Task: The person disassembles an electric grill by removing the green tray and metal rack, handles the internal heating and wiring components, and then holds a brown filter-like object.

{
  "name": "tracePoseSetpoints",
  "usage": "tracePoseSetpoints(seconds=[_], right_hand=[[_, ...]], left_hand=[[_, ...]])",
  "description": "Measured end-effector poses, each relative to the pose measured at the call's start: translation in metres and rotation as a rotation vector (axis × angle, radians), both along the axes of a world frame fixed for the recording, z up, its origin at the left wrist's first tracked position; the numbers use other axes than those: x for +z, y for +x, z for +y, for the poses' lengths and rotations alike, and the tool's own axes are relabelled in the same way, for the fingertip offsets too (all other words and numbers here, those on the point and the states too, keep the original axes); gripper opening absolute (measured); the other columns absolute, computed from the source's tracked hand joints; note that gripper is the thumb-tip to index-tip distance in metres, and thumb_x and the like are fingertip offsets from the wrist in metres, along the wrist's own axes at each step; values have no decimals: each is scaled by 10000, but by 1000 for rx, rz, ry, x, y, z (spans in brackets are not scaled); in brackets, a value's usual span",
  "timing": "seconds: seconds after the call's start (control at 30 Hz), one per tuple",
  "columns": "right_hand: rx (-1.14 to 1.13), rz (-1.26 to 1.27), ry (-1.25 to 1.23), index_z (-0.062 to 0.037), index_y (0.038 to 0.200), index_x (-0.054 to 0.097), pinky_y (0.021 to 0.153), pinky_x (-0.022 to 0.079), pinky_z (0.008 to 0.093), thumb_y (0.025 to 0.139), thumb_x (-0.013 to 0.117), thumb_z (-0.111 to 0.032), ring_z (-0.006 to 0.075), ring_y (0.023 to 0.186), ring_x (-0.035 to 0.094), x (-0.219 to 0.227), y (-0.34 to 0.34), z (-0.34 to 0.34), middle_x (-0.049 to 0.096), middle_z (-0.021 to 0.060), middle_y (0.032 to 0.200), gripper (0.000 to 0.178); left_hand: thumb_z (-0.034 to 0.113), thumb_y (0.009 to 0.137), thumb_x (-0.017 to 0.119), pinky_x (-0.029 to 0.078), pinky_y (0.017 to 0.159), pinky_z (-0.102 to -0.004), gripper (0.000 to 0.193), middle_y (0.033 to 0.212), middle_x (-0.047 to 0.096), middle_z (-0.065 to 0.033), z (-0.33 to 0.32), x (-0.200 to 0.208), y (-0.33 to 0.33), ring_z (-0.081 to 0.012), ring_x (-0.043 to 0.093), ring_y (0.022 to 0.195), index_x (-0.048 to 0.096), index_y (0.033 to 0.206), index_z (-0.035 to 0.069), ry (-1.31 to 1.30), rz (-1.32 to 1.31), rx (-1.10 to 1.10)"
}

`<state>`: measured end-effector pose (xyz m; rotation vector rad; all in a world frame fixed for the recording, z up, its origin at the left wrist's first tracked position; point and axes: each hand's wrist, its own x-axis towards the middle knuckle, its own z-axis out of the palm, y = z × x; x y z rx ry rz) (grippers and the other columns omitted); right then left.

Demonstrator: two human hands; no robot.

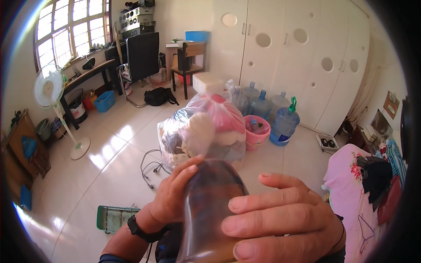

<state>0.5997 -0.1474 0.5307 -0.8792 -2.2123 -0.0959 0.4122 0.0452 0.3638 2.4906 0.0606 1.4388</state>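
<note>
Close below me is a dark, see-through, rounded object (pixel 212 197) with a shiny plastic-looking surface; its exact kind is unclear. My left hand (pixel 173 193), with a black band on its wrist, grips its left side, fingers reaching up to the top. Across its right side curve the fingers of my right hand (pixel 280 219), slightly apart, the thumb hidden. The object's lower end runs out of the picture. Just beyond it on the floor stand a clear plastic bag (pixel 180 136) stuffed with pale and dark items and another bag (pixel 219 111) with pink contents.
Water jugs (pixel 285 125) and a pink bucket (pixel 256 139) stand before white cupboards (pixel 267 44). A green-framed trolley (pixel 109 219) and a black cable (pixel 147 171) lie nearby. Left are a fan (pixel 79 147) and office chair (pixel 142 55); right, a pink cloth (pixel 346 175) with clothes.
</note>
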Motion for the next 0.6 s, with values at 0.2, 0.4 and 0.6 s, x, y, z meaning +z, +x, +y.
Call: tracePoseSetpoints(seconds=[0.2, 0.4, 0.6], right_hand=[[29, 109, 104, -120, 1103, 710, 1092, 432, 440, 833, 807, -226, 269, 1092, 704, -15, 1, 5, 724, 103, 1162, 305], [-2, 130, -127, -132, 1105, 699, 1125, 408, 446, 898, 761, -159, 259, 1073, 715, -13, -3, 9, 742, 105, 1128, 218], [-88, 109, -93, -147, 1100, 690, 1123, 411, 448, 893, 759, -140, 254, 1073, 714, -6, -5, -8, 743, 91, 1124, 218]], left_hand=[[123, 1091, 382, 366, 1179, -442, 372, 1545, 422, -167, -20, -20, 1, -303, 439, 1413, 466, 1452, 164, -831, 0, -239], [70, 1077, 405, 372, 1178, -455, 406, 1545, 408, -192, -20, -24, -9, -324, 433, 1416, 425, 1474, 152, -461, -47, -181], [36, 1051, 452, 390, 1166, -467, 459, 1535, 395, -235, -20, -18, 4, -364, 426, 1417, 396, 1491, 153, -400, -49, -253]])
